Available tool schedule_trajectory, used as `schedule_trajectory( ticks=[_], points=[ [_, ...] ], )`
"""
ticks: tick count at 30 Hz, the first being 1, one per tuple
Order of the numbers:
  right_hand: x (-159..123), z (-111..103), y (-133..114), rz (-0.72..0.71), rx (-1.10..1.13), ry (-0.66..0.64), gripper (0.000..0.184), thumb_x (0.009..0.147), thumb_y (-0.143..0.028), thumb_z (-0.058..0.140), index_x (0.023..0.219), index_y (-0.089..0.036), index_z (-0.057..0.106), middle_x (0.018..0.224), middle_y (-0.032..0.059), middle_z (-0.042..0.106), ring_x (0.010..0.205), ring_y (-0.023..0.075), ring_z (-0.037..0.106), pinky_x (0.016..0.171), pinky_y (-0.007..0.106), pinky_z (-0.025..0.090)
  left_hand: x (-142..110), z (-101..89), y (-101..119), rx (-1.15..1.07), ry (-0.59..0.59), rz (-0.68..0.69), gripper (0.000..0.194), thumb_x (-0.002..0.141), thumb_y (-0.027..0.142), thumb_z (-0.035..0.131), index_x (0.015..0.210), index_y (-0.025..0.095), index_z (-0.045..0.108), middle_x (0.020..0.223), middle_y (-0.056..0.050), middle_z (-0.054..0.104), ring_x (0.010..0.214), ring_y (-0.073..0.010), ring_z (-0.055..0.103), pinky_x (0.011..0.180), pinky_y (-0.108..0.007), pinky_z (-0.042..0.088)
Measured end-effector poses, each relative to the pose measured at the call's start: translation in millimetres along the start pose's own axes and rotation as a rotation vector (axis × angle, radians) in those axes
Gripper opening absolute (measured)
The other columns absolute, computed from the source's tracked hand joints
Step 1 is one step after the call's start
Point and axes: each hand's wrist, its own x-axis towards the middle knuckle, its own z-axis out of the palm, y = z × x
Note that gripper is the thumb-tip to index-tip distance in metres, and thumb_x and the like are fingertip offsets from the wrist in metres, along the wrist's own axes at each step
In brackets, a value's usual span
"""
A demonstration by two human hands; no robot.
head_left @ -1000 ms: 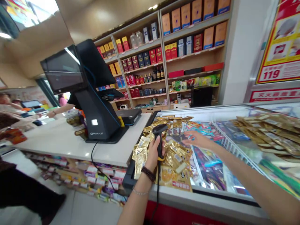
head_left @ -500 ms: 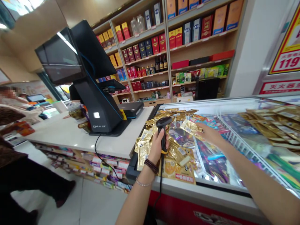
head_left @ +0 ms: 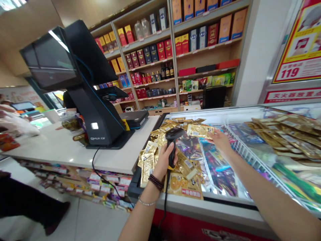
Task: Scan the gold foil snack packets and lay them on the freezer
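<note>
Scanner [head_left: 172, 142], left hand [head_left: 164, 162]; gold packet [head_left: 200, 131], right hand [head_left: 221, 140]

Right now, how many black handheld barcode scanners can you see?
1: the black corded handheld barcode scanner, held in the left hand over gold foil sachets on the display freezer. Others may be hidden.

Tall wooden shelves [head_left: 147, 60] fill the far wall, packed with boxed liquor and bottles. To their right stands a white pillar [head_left: 250, 57], and a red and yellow poster [head_left: 298, 43] hangs at far right. A white desk [head_left: 75, 154] runs along the left, with a till screen [head_left: 51, 60] on it and a low goods rack [head_left: 75, 184] beneath. Pale tile floor [head_left: 100, 221] lies near left, under a warm tan ceiling [head_left: 82, 8].
</note>
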Motion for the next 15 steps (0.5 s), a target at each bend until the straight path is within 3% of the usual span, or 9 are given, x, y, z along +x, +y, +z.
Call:
schedule_trajectory(
  ticks=[3, 8, 15],
  points=[
    [4.3, 3.3, -7.7, 0.048, 0.086, 0.019, 0.033, 0.074, -0.050, 0.087, 0.096, -0.028, 0.074, 0.084, 0.0050, 0.082, 0.090, 0.0379, 0.087, 0.095, 0.065, 0.074, -1.5, 0.7, 0.0, 0.002, -0.028, -0.006, 0.070, 0.078, 0.081, 0.092, 0.101, 0.019, 0.067, 0.074, 0.005, 0.062, 0.043, -0.0053, 0.049, 0.042, -0.020, 0.032],
    [7.5, 6.4, -13.9, 0.006, 0.118, 0.029, 0.035, 0.076, -0.051, 0.088, 0.097, -0.029, 0.070, 0.087, 0.0040, 0.082, 0.095, 0.0358, 0.086, 0.101, 0.063, 0.073, -2.2, 0.7, -0.8, 0.014, -0.041, -0.006, 0.068, 0.080, 0.081, 0.090, 0.097, 0.020, 0.065, 0.077, 0.004, 0.064, 0.044, -0.0055, 0.049, 0.042, -0.020, 0.034],
    [7.7, 4.9, -14.0, -0.034, 0.006, -0.015, 0.043, 0.083, -0.061, 0.081, 0.110, -0.028, 0.072, 0.095, 0.0062, 0.084, 0.098, 0.0370, 0.086, 0.094, 0.064, 0.076, -0.8, 0.1, -1.3, 0.030, -0.048, -0.008, 0.072, 0.079, 0.083, 0.089, 0.102, 0.019, 0.067, 0.076, 0.004, 0.064, 0.042, -0.0054, 0.048, 0.041, -0.021, 0.031]
  ],
)
